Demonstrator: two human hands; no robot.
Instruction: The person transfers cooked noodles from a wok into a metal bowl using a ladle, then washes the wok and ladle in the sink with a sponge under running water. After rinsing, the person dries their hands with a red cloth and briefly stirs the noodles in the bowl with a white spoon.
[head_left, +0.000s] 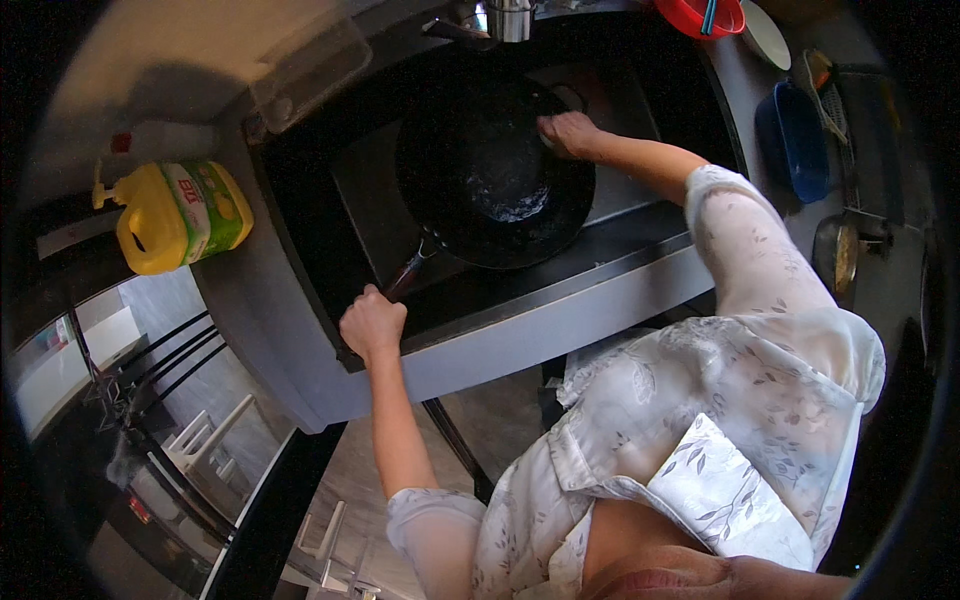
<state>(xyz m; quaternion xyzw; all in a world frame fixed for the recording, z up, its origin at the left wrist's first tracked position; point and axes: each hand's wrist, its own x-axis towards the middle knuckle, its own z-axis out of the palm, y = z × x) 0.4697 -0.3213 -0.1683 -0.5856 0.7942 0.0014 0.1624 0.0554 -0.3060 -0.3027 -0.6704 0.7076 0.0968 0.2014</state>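
A black wok (465, 180) sits on the stove (367, 187), with a shiny wet patch low in its bowl. My left hand (373, 322) is wrapped around the wok's long dark handle (406, 277), near the stove's front left corner. At the wok's right side is my right hand (570, 135), fingers curled in against the inner wall near the rim. Something small and pale shows at those fingertips, but the fingers hide most of it and I cannot tell what it is.
A yellow pump jug (154, 217) of detergent stands on the left counter. A metal cup (511, 19) is behind the stove. To the right are a red basin (694, 16) with blue chopsticks, a white plate (766, 37), a blue plastic tub (793, 142) and a pan (835, 255).
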